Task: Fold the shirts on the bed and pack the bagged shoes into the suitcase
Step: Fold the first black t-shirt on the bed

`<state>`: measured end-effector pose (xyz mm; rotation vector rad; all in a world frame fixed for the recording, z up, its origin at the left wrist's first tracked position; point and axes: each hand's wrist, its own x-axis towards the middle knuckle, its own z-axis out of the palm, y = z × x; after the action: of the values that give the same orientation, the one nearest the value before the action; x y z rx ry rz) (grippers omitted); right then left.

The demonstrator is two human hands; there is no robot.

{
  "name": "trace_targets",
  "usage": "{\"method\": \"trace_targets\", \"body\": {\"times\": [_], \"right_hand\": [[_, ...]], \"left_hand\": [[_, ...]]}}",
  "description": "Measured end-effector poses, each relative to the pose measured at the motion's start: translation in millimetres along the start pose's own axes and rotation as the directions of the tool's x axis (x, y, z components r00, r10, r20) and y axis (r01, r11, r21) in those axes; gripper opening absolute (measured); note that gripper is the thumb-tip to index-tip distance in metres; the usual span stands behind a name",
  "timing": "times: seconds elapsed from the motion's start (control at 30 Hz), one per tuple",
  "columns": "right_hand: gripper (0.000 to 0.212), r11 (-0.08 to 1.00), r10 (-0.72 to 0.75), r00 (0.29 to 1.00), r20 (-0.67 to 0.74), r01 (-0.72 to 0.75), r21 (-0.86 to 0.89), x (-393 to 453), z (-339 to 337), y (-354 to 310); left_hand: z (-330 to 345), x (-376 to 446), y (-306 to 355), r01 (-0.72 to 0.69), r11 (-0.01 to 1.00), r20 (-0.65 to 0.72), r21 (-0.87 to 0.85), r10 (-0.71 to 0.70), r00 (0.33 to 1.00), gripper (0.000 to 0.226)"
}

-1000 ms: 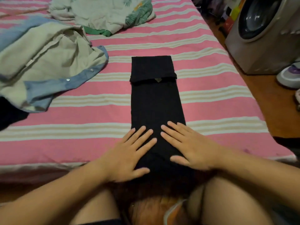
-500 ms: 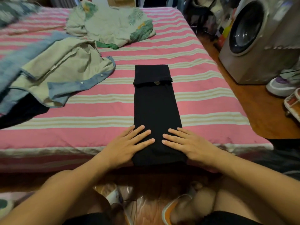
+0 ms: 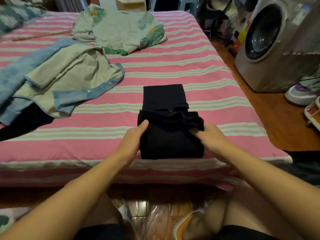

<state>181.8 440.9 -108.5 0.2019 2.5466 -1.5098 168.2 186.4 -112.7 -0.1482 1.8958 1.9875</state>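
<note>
Black shirt (image 3: 170,135) no longer a long flat strip under two flat palms, near end now pinched in left hand (image 3: 133,141) and right hand (image 3: 213,141) fingers and flipped toward the far collar end on the bed (image 3: 216,104), nearly folded.

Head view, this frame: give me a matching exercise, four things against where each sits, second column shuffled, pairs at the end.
Things
1. black shirt
2. denim-trimmed shirt
3. leaf-print shirt
4. washing machine

Places
A. on the floor, right of the bed
B. spread unfolded on the bed's left side
C. near edge of the bed, gripped by the left hand and the right hand
D. crumpled at the bed's far end

Pairs: 1-C, 2-B, 3-D, 4-A
</note>
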Motion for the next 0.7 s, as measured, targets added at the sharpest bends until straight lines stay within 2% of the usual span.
{"method": "trace_targets", "body": {"times": [0.07,0.1,0.13,0.2,0.23,0.37,0.43,0.47,0.5,0.53,0.57,0.6,0.63,0.67,0.7], "right_hand": [[0.031,0.981,0.182,0.982,-0.050,-0.178,0.075,31.3,11.6,-0.9],[0.031,0.960,0.272,0.960,-0.070,-0.265,0.090,38.2,19.3,4.7],[0.029,0.940,0.334,0.937,-0.100,-0.323,0.112,40.9,26.7,14.1],[0.027,0.927,0.375,0.914,-0.154,-0.366,0.086,34.6,37.4,30.9],[0.026,0.928,0.371,0.913,-0.173,-0.371,0.035,29.2,39.8,34.9],[0.022,0.931,0.329,0.928,-0.174,-0.350,-0.106,11.2,40.9,38.4],[0.023,0.927,0.298,0.933,-0.200,-0.333,-0.174,5.9,38.7,34.4],[0.023,0.924,0.243,0.937,-0.250,-0.302,-0.233,4.3,36.5,31.9],[0.022,0.915,0.140,0.936,-0.323,-0.247,-0.318,3.6,33.6,30.4],[0.021,0.891,-0.033,0.921,-0.387,-0.149,-0.428,3.6,31.9,30.2],[0.023,0.834,-0.237,0.889,-0.392,-0.020,-0.551,5.4,31.6,30.4],[0.030,0.752,-0.411,0.855,-0.317,0.121,-0.648,8.5,31.9,28.8],[0.040,0.667,-0.520,0.833,-0.189,0.259,-0.698,15.8,33.2,31.2],[0.050,0.603,-0.548,0.836,-0.034,0.367,-0.709,24.3,34.4,33.9],[0.059,0.561,-0.499,0.859,0.117,0.423,-0.711,32.5,34.7,37.1]], "left_hand": [[6.4,33.3,-6.6,0.216,0.971,-0.069,-0.101,-0.224,0.972,0.044],[8.3,41.4,-15.9,0.280,0.958,-0.108,-0.054,-0.284,0.953,0.048],[9.8,39.7,-23.2,0.313,0.949,-0.167,0.043,-0.302,0.939,0.042],[11.7,31.0,-39.2,0.296,0.932,-0.252,0.207,-0.241,0.937,0.024],[13.6,24.9,-43.8,0.288,0.930,-0.265,0.226,-0.226,0.937,0.019],[13.8,10.5,-52.0,0.320,0.942,-0.294,0.103,-0.278,0.914,0.013],[11.3,6.0,-49.2,0.280,0.932,-0.312,0.232,-0.201,0.928,0.008],[7.9,5.3,-48.3,0.221,0.903,-0.334,0.367,-0.094,0.938,0.008],[3.8,4.8,-46.5,0.134,0.834,-0.337,0.536,0.065,0.939,0.012],[0.0,6.5,-45.5,0.002,0.705,-0.279,0.709,0.278,0.919,0.020],[-1.4,9.5,-42.1,-0.165,0.512,-0.123,0.843,0.483,0.867,0.029],[-2.3,16.0,-40.0,-0.350,0.277,0.114,0.895,0.617,0.779,0.038],[-1.7,24.2,-38.0,-0.500,0.036,0.369,0.865,0.629,0.684,0.046],[-1.7,33.7,-38.1,-0.579,-0.138,0.552,0.803,0.539,0.637,0.052],[-3.3,43.4,-39.8,-0.599,-0.219,0.630,0.770,0.409,0.660,0.058]]}}
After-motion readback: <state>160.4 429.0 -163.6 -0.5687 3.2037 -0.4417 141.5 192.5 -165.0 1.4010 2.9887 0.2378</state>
